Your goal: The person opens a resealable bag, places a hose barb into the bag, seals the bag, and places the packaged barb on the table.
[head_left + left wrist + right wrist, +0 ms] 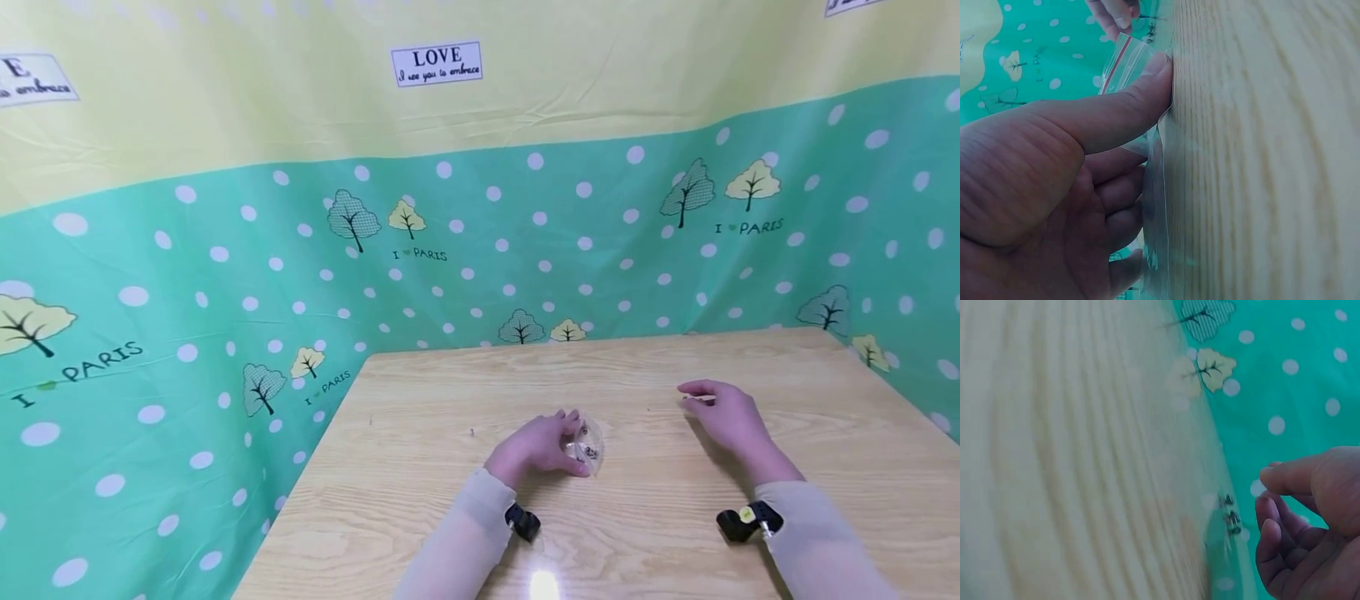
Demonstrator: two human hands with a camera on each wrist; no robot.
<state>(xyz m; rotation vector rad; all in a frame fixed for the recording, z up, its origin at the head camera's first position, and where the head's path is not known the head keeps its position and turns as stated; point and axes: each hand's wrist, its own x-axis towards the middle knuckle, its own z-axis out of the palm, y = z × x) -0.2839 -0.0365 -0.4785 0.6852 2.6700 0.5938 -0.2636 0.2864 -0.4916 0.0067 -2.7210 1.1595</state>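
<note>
A small clear zip bag [591, 446] with a red seal line lies on the wooden table, and several small dark metal pieces [590, 452] show in it. My left hand [542, 443] grips the bag's left side; in the left wrist view the thumb [1138, 94] bends over the plastic [1124, 69]. Off to the right, my right hand [727, 414] hovers over the table with thumb and fingertips drawn close together. Whether a tiny piece sits between those fingertips [1267, 515] is too small to tell.
On the wooden table [375, 517], a small dark piece [472, 432] lies left of the left hand, and a thin one [371, 422] farther left. A tiny speck [648, 409] lies between the hands. A green dotted cloth [465, 275] hangs behind the table's back edge.
</note>
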